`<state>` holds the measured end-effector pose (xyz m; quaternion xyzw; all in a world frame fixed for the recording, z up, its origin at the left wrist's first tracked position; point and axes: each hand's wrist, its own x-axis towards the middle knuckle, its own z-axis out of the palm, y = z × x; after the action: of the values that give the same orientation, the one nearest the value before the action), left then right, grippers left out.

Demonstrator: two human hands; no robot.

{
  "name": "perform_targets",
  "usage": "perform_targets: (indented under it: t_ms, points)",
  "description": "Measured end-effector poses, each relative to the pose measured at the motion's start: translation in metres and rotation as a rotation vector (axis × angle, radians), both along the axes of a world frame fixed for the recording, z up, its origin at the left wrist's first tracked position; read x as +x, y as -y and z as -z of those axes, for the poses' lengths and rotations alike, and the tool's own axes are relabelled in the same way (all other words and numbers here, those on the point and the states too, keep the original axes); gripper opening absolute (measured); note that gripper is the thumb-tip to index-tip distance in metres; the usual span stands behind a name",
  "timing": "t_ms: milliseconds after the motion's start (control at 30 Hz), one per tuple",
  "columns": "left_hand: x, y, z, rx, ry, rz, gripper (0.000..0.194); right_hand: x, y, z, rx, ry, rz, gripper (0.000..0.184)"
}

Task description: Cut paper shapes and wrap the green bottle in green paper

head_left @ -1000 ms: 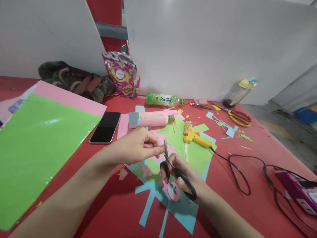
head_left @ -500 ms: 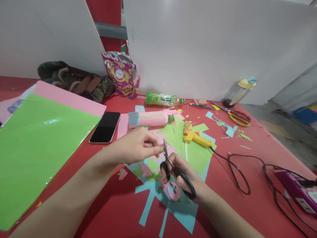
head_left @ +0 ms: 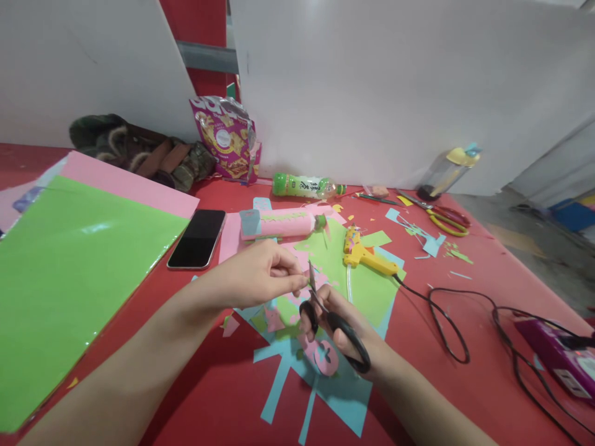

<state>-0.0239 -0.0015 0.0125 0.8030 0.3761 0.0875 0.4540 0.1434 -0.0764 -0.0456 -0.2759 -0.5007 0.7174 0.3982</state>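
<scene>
My right hand (head_left: 346, 322) grips black-handled scissors (head_left: 341, 331), fingers through the loops, blades pointing up and away from me. The blades stand slightly apart, close to the fingertips of my left hand (head_left: 274, 272). Those fingertips pinch a tiny green paper scrap (head_left: 307, 282), mostly hidden by the thumb and finger. Below both hands lie pink paper bits (head_left: 274, 319), a round pink cutout (head_left: 326, 358) with a dark cross-like mark, and a blue paper sheet (head_left: 344, 396) cut into strips. Beyond my left hand rests a bottle wrapped in pink paper (head_left: 288, 224).
A yellow glue gun (head_left: 369, 257) lies on green paper, its cord running to a purple power strip (head_left: 562, 359). At left are a phone (head_left: 198, 238) and green sheets (head_left: 88, 272). Farther back are a green bottle (head_left: 307, 186), a snack bag (head_left: 227, 139) and red-yellow-handled scissors (head_left: 449, 220).
The scissors have shifted very slightly in my right hand, with the blades a little more open beside the left fingertips. Otherwise the hands and surrounding things stay in place.
</scene>
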Motion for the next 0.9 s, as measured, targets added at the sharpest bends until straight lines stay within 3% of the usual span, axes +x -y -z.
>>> perform_targets:
  t_ms: [900]
  points:
    - [0.0072,0.0052,-0.0021,-0.027,0.076,-0.048,0.025,0.0000,0.0010,-0.0005,0.033,-0.007,0.050,0.042]
